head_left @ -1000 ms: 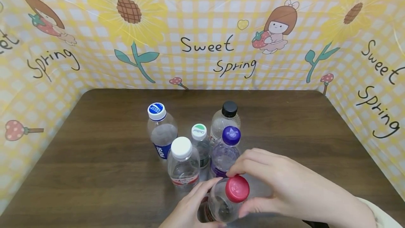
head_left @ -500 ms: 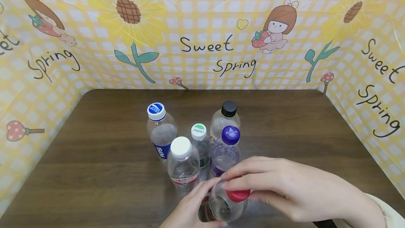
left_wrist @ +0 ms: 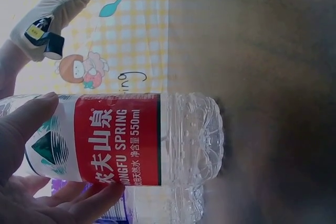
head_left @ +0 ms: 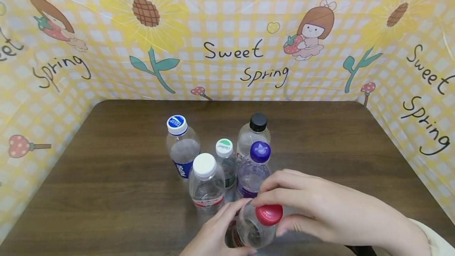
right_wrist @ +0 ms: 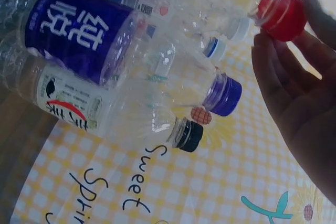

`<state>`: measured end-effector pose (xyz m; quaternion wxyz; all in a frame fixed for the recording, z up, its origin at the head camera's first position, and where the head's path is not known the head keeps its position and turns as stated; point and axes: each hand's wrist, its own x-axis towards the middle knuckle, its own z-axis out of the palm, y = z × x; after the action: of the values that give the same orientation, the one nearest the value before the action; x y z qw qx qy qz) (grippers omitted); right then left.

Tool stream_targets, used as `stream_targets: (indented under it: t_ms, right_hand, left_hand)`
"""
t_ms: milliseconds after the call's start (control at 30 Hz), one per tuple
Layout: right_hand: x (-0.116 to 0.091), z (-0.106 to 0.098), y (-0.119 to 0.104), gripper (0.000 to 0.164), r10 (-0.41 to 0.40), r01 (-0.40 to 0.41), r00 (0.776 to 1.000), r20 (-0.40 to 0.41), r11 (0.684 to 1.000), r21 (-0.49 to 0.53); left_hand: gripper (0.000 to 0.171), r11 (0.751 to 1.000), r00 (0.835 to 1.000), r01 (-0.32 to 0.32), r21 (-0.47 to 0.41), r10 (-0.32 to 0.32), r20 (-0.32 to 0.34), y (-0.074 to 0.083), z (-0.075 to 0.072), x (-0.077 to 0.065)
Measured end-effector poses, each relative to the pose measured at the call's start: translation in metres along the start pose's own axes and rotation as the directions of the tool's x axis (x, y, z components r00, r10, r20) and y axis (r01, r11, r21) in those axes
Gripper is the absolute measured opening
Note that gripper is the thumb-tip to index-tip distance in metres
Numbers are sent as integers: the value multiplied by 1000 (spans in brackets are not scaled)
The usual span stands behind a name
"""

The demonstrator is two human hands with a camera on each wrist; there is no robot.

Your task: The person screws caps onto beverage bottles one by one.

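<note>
In the head view my left hand (head_left: 215, 232) grips a clear plastic water bottle (head_left: 253, 230) at the table's near side. The left wrist view shows that bottle's red label (left_wrist: 118, 140), with thumb and fingers around its upper part. My right hand (head_left: 316, 206) curls over the red cap (head_left: 269, 214) on the bottle's neck, fingers along the far side and thumb at the near side. From the right wrist, the red cap (right_wrist: 283, 13) sits on the neck between thumb and fingertips. Right behind stands a purple-capped bottle (head_left: 253, 173).
Beyond the hands stand a white-capped bottle (head_left: 206, 187), a small green-and-white-capped bottle (head_left: 226, 165), a blue-and-white-capped bottle (head_left: 183, 149) and a black-capped bottle (head_left: 252, 137), close together on the dark wooden table (head_left: 117, 169). A yellow checked cloth (head_left: 231, 19) walls the table's back and sides.
My right fingers have passed over the red cap, covering more of it half a second ago, then drawn back to show its top again. My left hand keeps its grip on the bottle.
</note>
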<state>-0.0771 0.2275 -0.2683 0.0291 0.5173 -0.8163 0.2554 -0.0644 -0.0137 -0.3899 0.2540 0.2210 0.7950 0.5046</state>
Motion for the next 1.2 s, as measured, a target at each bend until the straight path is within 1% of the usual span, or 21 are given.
stream_targets:
  t_ms: [100,200,333,433,567,733,800,900,967,1033,1133,1200]
  right_hand:
    - [-1,-4,-2,53,31,-30,998,57,999,-10]
    - [0,-5,-1,49,0,0,997,81,1000,0]
    - [2,-3,3,51,-72,70,996,51,997,37]
    - [3,-1,4,54,-89,89,996,21,996,28]
    - [4,0,3,50,-80,80,997,-15,997,-12]
    - [5,2,0,33,-62,60,996,-57,998,-37]
    - [6,3,-2,28,-64,61,995,-73,997,-42]
    - [7,3,-3,27,-63,59,994,-85,997,-49]
    - [6,2,-3,27,-55,51,995,-77,998,-46]
    - [4,1,-2,30,-49,47,997,-58,998,-38]
    - [2,-1,0,35,-37,37,999,-8,999,-12]
    - [2,-3,1,38,-44,44,999,23,999,4]
  left_hand:
    - [77,1000,1000,-1,6,1,19,0,-2,0]
    - [77,1000,1000,-4,18,4,28,1,-4,1]
    - [78,999,999,-36,32,35,15,0,-4,1]
    - [77,998,999,-48,36,48,-3,1,-3,0]
    - [75,1000,1000,-22,1,22,-13,1,-2,0]
    - [75,999,1000,17,-45,-17,-6,2,-1,0]
    - [76,999,1000,16,-37,-17,-11,2,-1,0]
    - [76,1000,1000,13,-26,-14,-18,2,0,0]
    - [76,1000,1000,2,-15,-2,-23,2,0,0]
    - [76,1000,1000,0,-22,0,-17,2,-1,0]
    - [75,1000,1000,-7,-23,7,-9,2,-2,0]
    - [75,1000,1000,-8,-18,8,-6,3,-2,0]
